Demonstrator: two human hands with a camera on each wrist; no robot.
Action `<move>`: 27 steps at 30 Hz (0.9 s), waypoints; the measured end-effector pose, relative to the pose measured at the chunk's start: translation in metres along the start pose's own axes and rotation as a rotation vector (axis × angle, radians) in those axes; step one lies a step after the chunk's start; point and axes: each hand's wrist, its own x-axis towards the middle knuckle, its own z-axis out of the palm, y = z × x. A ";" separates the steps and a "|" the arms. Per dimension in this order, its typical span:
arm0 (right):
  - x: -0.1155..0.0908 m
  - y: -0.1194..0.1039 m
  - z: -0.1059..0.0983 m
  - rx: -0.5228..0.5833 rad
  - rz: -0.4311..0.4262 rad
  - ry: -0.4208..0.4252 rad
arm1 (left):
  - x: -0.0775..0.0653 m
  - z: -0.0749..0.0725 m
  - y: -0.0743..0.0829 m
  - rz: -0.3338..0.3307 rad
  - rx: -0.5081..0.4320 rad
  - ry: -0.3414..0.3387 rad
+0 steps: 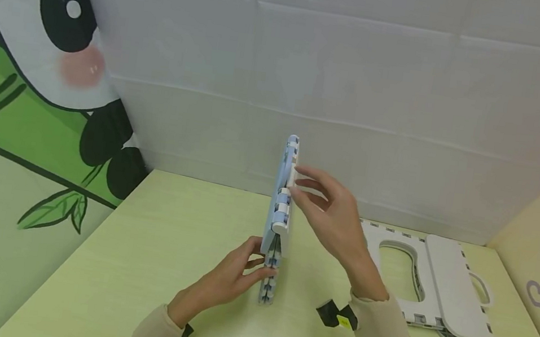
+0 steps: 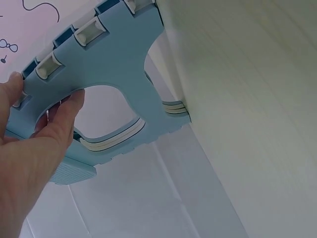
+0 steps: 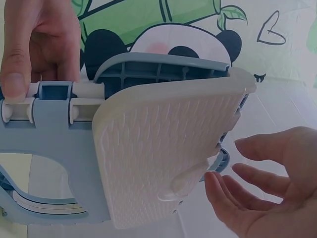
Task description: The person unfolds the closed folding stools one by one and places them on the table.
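A folded blue-and-white step stool point(image 1: 281, 210) stands upright, seen edge-on in the head view. My left hand point(image 1: 237, 275) grips its lower part; in the left wrist view, fingers point(image 2: 74, 101) reach into the cutout of the blue leg panel point(image 2: 119, 64) while the thumb lies on the hinged edge. Beside the upper part is my right hand point(image 1: 333, 214), thumb and fingers spread and loosely bent. The right wrist view shows that right hand point(image 3: 267, 183) close to the edge of the textured white top panel point(image 3: 158, 144), holding nothing; whether a fingertip touches it I cannot tell.
A second folded stool, white point(image 1: 439, 282), lies flat on the light yellow-green table point(image 1: 133, 276) at the right, its handle outward. Behind the table hangs a pale wall sheet point(image 1: 352, 88). A panda picture point(image 1: 77, 40) covers the left side.
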 end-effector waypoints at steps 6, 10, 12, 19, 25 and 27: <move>-0.019 -0.003 0.010 -0.015 0.018 0.031 | -0.015 -0.008 -0.002 0.021 0.000 -0.034; -0.031 -0.001 0.015 -0.050 0.016 0.040 | -0.022 -0.011 -0.003 0.040 -0.003 -0.053; -0.034 0.001 0.015 -0.062 0.012 0.036 | -0.022 -0.011 -0.004 0.051 -0.002 -0.051; -0.040 0.009 0.014 -0.086 0.016 0.034 | -0.021 -0.010 -0.004 0.060 0.002 -0.047; -0.046 0.015 0.013 -0.102 0.039 0.035 | -0.021 -0.008 -0.004 0.039 0.004 -0.045; -0.047 0.017 0.013 -0.110 0.043 0.035 | -0.022 -0.008 -0.004 0.034 0.003 -0.044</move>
